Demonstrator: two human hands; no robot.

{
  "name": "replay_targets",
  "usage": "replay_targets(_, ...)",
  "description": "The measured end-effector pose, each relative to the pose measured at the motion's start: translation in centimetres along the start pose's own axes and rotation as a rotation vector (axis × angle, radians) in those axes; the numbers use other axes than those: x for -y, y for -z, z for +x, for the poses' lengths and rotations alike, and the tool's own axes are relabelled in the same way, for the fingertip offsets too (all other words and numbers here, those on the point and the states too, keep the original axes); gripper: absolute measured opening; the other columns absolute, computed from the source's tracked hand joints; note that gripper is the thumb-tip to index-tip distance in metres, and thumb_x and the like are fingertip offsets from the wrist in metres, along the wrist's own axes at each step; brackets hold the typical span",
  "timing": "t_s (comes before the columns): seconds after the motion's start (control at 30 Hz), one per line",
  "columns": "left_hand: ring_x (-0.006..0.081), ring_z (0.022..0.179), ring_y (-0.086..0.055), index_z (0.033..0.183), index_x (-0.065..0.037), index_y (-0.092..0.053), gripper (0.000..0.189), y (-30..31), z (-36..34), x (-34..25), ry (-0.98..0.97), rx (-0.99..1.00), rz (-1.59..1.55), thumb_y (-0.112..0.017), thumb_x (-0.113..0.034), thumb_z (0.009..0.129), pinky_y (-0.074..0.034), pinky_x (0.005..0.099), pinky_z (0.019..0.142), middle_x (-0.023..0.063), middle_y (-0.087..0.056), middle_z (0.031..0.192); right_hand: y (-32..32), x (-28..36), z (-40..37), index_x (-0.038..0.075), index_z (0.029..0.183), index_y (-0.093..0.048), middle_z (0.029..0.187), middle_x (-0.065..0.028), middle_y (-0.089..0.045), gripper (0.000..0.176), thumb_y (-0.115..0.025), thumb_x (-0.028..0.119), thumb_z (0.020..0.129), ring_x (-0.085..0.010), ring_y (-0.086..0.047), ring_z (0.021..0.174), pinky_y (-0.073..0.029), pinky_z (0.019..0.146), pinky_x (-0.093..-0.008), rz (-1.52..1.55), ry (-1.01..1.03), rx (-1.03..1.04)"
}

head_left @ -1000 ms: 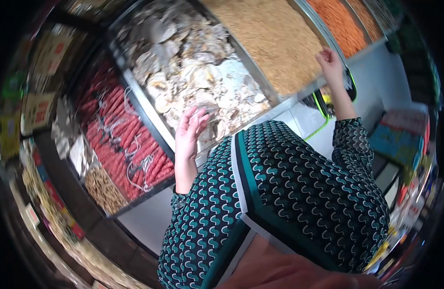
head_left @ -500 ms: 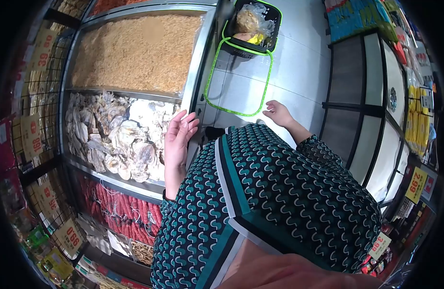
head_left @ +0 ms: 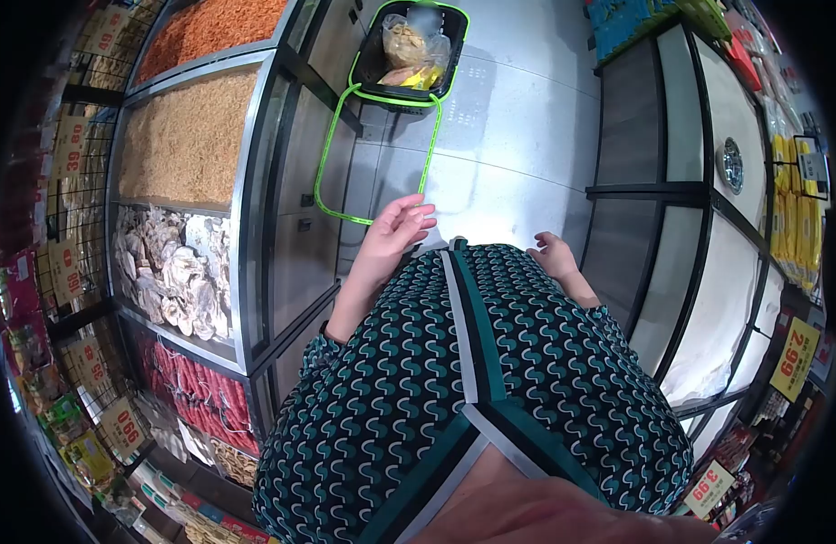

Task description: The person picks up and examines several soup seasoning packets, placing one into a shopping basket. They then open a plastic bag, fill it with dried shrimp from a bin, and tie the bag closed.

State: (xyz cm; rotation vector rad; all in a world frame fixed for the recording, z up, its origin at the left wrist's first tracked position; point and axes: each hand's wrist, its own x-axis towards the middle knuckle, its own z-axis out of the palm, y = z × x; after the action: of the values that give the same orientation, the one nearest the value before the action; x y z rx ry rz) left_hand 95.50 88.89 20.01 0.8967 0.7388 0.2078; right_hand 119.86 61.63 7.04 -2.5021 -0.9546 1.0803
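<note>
My left hand (head_left: 395,234) is raised in front of my body, its fingers loosely curved and apart, with nothing in it. It overlaps the near end of the green handle (head_left: 320,172) of a black basket; whether they touch I cannot tell. The basket (head_left: 402,98) stands on the floor at the top centre, its handle folded out toward me, and holds clear bags of food (head_left: 405,45) and a yellow packet (head_left: 412,76). At my right side hangs my right hand (head_left: 555,257), empty, fingers bent but apart.
On the left, metal-edged bins hold orange dried goods (head_left: 209,34), tan dried goods (head_left: 187,136), dried fish (head_left: 175,272) and red sausages (head_left: 196,385). Dark-framed cabinets (head_left: 658,195) line the right side. Price signs (head_left: 796,358) hang at both edges. Pale floor tiles (head_left: 499,172) lie between.
The view has shifted, so the bins sit further left and more of their side panels shows. My left hand has moved away from the dried fish to over the basket's handle. My right hand is closer to my body.
</note>
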Motion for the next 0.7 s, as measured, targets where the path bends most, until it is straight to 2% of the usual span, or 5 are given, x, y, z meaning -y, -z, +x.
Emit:
replay_targets(0.03,0.0184,0.108,-0.055,0.13,-0.004,-0.04,0.039,-1.2,0.9,0.2,-0.009,0.049,0.026,-0.05,-0.017,0.095,-0.043,0.0305,0.091,0.0121,-0.054,0.123,0.5,-1.5,-0.4,0.002,0.11,-0.058,0.102,-0.0158,-0.063,0.045,-0.069,0.03,0.076,-0.0271,-0.063,0.089,-0.05,0.079,-0.0361,0.022,-0.03,-0.009)
replay_targets(0.2,0.0158,0.105,-0.056,0.129,-0.003,-0.041,0.041,-4.4,4.9,0.7,0.032,0.014,0.135,-0.052,-0.021,0.095,-0.044,0.0274,0.087,0.0105,-0.054,0.122,1.1,-6.1,0.1,0.002,0.111,-0.058,0.099,-0.0149,-0.064,0.045,-0.069,0.029,0.077,-0.0253,-0.064,0.085,-0.051,0.075,-0.0354,0.102,-0.11,-0.034)
replay_targets(0.43,0.0156,0.102,-0.057,0.128,-0.004,-0.042,0.043,-4.8,11.4,0.8,0.056,-0.007,0.165,-0.055,-0.024,0.092,-0.045,0.0271,0.085,0.0106,-0.056,0.12,2.6,-5.1,5.9,0.003,0.111,-0.058,0.1,-0.0138,-0.064,0.047,-0.071,0.031,0.076,-0.0246,-0.064,0.083,-0.051,0.076,-0.0348,0.232,-0.072,-0.032)
replay_targets(0.53,0.0175,0.105,-0.056,0.129,-0.004,-0.041,0.043,-4.0,15.8,-0.3,0.034,0.0,0.143,-0.055,-0.022,0.092,-0.045,0.0293,0.087,0.0109,-0.051,0.124,5.1,-3.8,9.3,0.003,0.112,-0.057,0.101,-0.0132,-0.063,0.049,-0.071,0.032,0.075,-0.0243,-0.064,0.085,-0.051,0.076,-0.035,0.158,-0.093,-0.051)
replay_targets(0.7,0.0202,0.105,-0.056,0.129,-0.005,-0.042,0.047,-0.8,22.7,-3.7,-0.002,-0.258,0.125,-0.059,-0.021,0.089,-0.047,0.032,0.085,0.0108,-0.046,0.127,11.6,-0.6,16.8,0.005,0.112,-0.057,0.103,-0.0128,-0.062,0.049,-0.071,0.032,0.075,-0.0247,-0.063,0.086,-0.051,0.075,-0.0354,0.011,-0.089,-0.039)
